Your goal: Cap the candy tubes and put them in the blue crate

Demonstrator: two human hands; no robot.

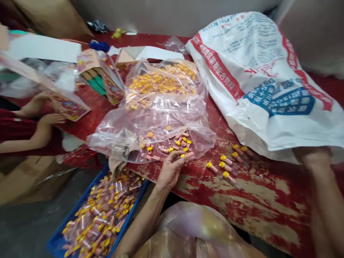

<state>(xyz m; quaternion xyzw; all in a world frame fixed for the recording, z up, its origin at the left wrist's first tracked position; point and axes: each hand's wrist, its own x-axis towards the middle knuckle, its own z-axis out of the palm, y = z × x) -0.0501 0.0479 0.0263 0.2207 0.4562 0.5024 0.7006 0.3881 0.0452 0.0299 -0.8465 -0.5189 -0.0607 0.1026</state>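
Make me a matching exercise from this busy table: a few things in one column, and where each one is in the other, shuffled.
Things:
1. left hand
2. right hand
3. blue crate
4. white sack

Places:
a. hidden inside the sack's opening
b. below the table edge, full of wrapped pieces
c. lying on the right of the red table
d. at the edge of the clear plastic bag, pinching a yellow-capped piece

Pairs: 1-d, 2-a, 3-b, 4-c
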